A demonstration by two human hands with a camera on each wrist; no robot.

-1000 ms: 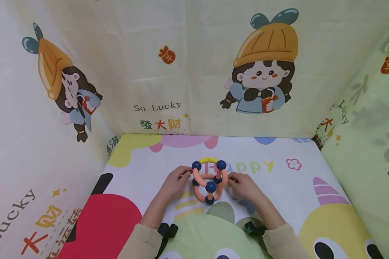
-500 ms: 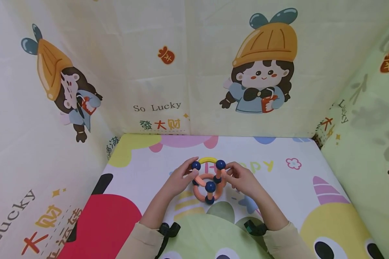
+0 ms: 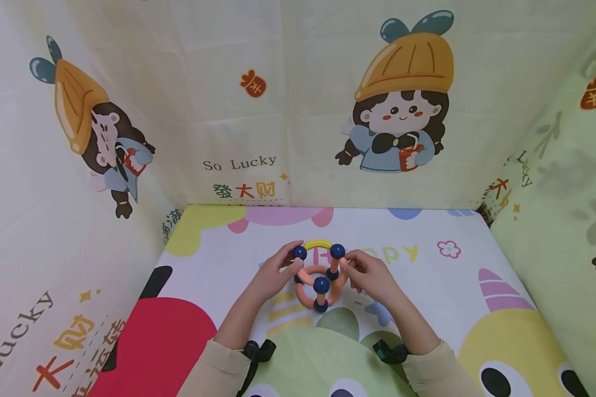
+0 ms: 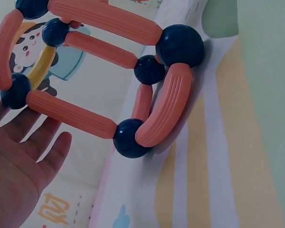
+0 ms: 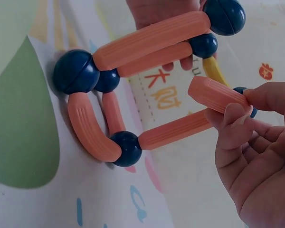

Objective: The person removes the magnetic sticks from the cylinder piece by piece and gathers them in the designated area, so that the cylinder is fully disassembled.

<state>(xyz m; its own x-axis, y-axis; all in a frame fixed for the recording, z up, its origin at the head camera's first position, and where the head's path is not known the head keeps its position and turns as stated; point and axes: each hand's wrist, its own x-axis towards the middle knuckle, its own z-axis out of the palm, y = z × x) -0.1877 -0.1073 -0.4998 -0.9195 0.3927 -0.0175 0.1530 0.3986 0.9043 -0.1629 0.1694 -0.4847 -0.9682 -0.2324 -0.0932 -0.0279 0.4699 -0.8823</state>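
Hanging behind stick-and-ball frame (image 3: 321,285): printed cloth (image 3: 313,118)

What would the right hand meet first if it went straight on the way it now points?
Apart from the salmon rod it pinches, the right hand would probably meet the navy ball at the toy frame's far right corner; depth is unclear, so they may be touching.
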